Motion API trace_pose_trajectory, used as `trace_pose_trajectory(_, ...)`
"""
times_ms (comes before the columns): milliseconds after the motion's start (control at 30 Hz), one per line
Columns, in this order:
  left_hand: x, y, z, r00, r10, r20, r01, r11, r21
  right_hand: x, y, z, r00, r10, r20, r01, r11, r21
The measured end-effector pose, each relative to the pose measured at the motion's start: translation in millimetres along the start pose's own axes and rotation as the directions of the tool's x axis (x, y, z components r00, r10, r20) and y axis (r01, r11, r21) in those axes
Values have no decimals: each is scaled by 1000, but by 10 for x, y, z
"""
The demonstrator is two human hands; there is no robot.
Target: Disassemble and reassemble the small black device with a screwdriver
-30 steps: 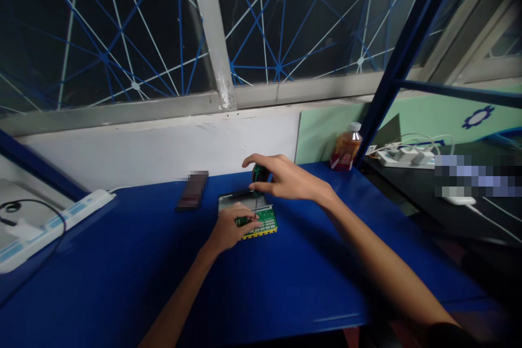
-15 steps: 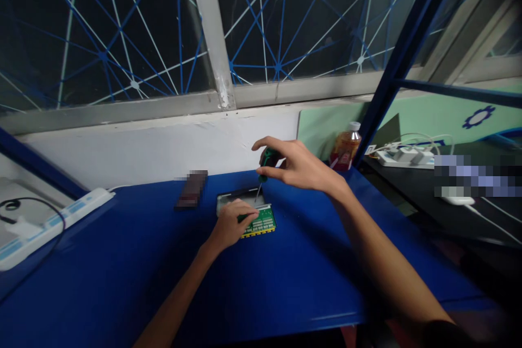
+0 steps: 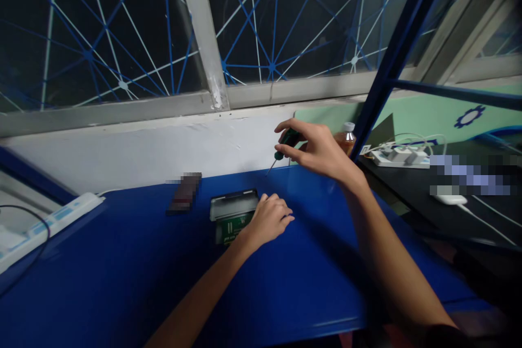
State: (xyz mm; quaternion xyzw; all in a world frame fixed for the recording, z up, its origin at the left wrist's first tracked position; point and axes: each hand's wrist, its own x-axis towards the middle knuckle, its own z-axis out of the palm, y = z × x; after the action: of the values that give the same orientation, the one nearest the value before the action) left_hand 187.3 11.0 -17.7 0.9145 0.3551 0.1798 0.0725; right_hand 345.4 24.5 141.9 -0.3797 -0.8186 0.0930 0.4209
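My right hand (image 3: 316,147) is raised above the back of the table, gripping a screwdriver (image 3: 290,138) with a green and black handle. Its thin shaft slants down to the left, the tip clear of the board. Lower down, my left hand (image 3: 271,217) is at the right end of a green circuit board (image 3: 229,227), covering part of it. Its fingers are curled, thumb near forefinger; anything between them is too small to make out. Directly behind the board lies a shallow dark-edged tray or cover (image 3: 233,206) with a grey inside.
A dark flat object (image 3: 185,193), partly blurred out, lies left of the board on the blue table (image 3: 134,261). A white power strip (image 3: 53,228) runs along the left edge. At the back right stands a bottle (image 3: 346,138), near another power strip (image 3: 402,156) with cables.
My left hand has shifted right across the board, uncovering its left part. My right hand has lifted the screwdriver up and to the right, away from the board.
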Motion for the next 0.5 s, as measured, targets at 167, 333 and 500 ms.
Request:
trace_pose_trajectory(167, -99, -40, -122, 999, -43, -27, 41, 996, -79, 4, -11, 41, 1000, 3, 22, -3, 1000, 1)
trace_pose_trajectory(333, -412, -302, -433, 991, -88, -98, 71, 984, -163, 21, -55, 159, 1000, 6, 12, -7, 995, 95)
trace_pose_trajectory(500, -798, -678, -845, 946, -247, -208, 163, 922, -351, 71, -180, 449, 999, 35, 4, -35, 979, 200)
